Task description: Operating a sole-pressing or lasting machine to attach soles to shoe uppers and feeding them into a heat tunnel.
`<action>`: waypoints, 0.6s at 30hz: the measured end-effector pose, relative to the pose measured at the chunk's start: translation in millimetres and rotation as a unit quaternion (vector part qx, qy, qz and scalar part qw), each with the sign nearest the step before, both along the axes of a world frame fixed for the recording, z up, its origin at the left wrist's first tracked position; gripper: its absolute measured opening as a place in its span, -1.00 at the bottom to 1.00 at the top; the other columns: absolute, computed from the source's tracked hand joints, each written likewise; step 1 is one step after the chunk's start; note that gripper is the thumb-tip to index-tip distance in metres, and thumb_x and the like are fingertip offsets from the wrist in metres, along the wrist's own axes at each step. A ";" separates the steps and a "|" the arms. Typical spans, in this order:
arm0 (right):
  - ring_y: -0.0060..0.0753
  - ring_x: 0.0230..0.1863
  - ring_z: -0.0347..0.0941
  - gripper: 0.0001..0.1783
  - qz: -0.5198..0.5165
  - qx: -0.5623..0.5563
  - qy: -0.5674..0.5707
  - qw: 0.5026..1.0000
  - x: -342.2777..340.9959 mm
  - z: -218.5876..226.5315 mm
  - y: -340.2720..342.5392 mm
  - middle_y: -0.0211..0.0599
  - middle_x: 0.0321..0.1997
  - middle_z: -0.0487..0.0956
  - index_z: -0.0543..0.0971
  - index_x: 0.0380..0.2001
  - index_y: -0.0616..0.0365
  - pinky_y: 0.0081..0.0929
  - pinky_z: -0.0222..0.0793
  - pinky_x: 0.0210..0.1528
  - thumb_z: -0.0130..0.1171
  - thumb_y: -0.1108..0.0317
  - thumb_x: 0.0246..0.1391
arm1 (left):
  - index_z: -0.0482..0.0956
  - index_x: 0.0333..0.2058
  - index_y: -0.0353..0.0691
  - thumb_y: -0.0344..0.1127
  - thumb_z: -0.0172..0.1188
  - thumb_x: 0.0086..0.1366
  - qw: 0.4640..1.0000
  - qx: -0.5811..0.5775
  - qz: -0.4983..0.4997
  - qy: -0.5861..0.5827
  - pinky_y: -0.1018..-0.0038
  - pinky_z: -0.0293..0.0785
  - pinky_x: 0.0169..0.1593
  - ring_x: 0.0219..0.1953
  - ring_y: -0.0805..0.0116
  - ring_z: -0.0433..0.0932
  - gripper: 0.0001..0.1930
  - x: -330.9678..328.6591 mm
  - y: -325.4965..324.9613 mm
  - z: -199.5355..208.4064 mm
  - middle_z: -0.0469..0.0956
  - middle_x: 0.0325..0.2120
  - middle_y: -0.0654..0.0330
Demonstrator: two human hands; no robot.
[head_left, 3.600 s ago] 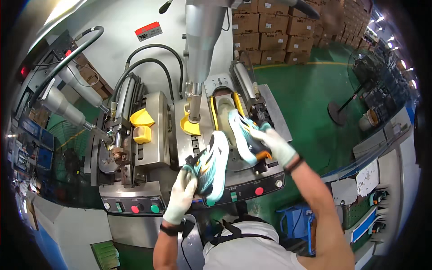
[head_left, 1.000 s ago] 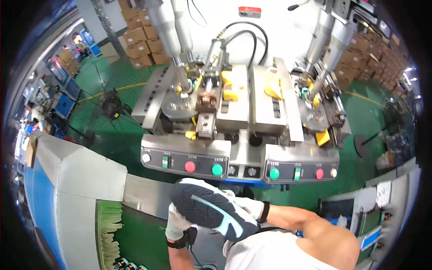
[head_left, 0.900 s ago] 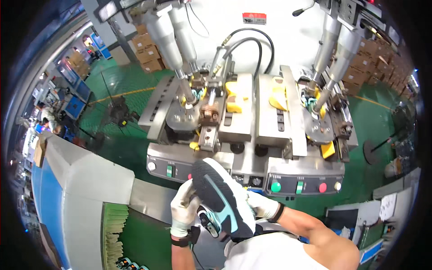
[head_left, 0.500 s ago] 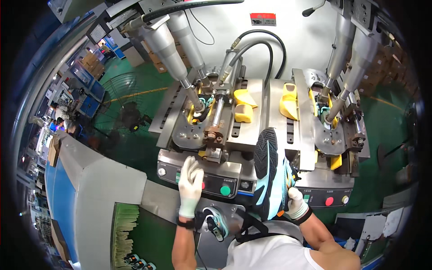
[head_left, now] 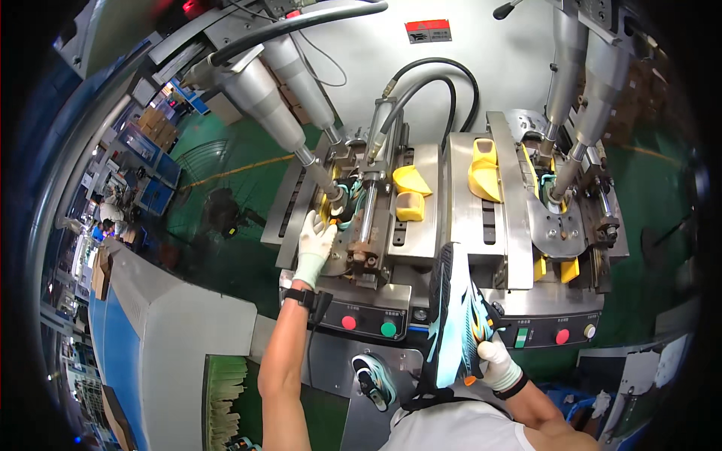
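My right hand [head_left: 499, 364], in a white glove, grips a light-blue and black sports shoe [head_left: 453, 331] with orange details. The shoe stands on end, its dark sole turned to the left. My gloved left hand [head_left: 316, 246] reaches up to the left station of a press machine, with its fingers extended and partly apart. Its fingertips are right beside a teal and black shoe [head_left: 347, 201] clamped under a slanted metal rod [head_left: 320, 174]; I cannot tell whether they touch it. Another shoe [head_left: 374, 381] lies on a grey metal surface below the control panel.
Yellow blocks [head_left: 411, 182] sit on the machine's middle plates. Another shoe is clamped in the right station [head_left: 553, 225]. Red and green buttons [head_left: 388, 329] line the front panels. A grey and blue cabinet [head_left: 177, 316] stands at left, a fan [head_left: 218, 210] behind it.
My left hand has moved up and forward from the control panel to the left station's shoe. The shoe in my right hand has come slightly lower and turned, showing less sole.
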State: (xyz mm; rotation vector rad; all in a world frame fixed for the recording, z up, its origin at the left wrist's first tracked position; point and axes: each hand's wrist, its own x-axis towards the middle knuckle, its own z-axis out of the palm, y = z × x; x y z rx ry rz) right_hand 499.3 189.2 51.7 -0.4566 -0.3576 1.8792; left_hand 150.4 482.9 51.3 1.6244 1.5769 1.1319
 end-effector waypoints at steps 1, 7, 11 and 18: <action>-0.28 0.13 0.53 -0.08 -0.001 -0.016 -0.022 1.000 3.4 -2.9 -0.6 -0.21 0.16 0.54 0.28 0.31 0.25 -0.27 0.47 0.18 0.51 0.22 -0.08 | 0.11 0.33 -0.45 -0.36 0.32 0.22 1.000 -0.001 0.006 0.023 0.28 0.38 0.27 0.25 0.02 0.41 -0.21 -0.4 14.2 -10.9 0.34 0.24 -0.20; -0.26 0.15 0.49 -0.06 -0.040 -0.039 -0.049 0.997 11.5 -0.4 1.1 -0.21 0.19 0.52 0.26 0.31 0.25 -0.23 0.43 0.21 0.52 0.25 -0.09 | 0.30 0.21 -0.45 -0.28 0.38 0.15 0.986 -0.107 -0.009 0.131 0.32 0.45 0.16 0.13 0.10 0.52 -0.29 4.0 96.2 -68.6 0.48 0.11 -0.13; -0.26 0.15 0.48 -0.12 -0.080 -0.068 -0.086 0.991 13.2 7.0 -2.9 -0.21 0.18 0.50 0.27 0.31 0.26 -0.26 0.39 0.23 0.42 0.48 -0.12 | 0.38 0.17 -0.38 0.00 0.32 0.21 0.931 -0.163 -0.070 0.319 0.28 0.37 0.20 0.13 -0.03 0.48 -0.30 3.6 132.5 -96.4 0.50 0.10 -0.11; -0.36 0.08 0.49 -0.25 -0.070 -0.101 -0.134 0.983 -3.8 27.5 26.6 -0.24 0.14 0.53 0.31 0.27 0.28 -0.35 0.42 0.16 0.26 0.56 -0.05 | 0.55 0.00 -0.36 -0.14 0.37 0.25 0.989 -0.133 -0.035 0.046 0.33 0.51 0.06 -0.03 0.30 0.56 -0.53 0.0 129.2 -74.2 0.60 -0.08 0.13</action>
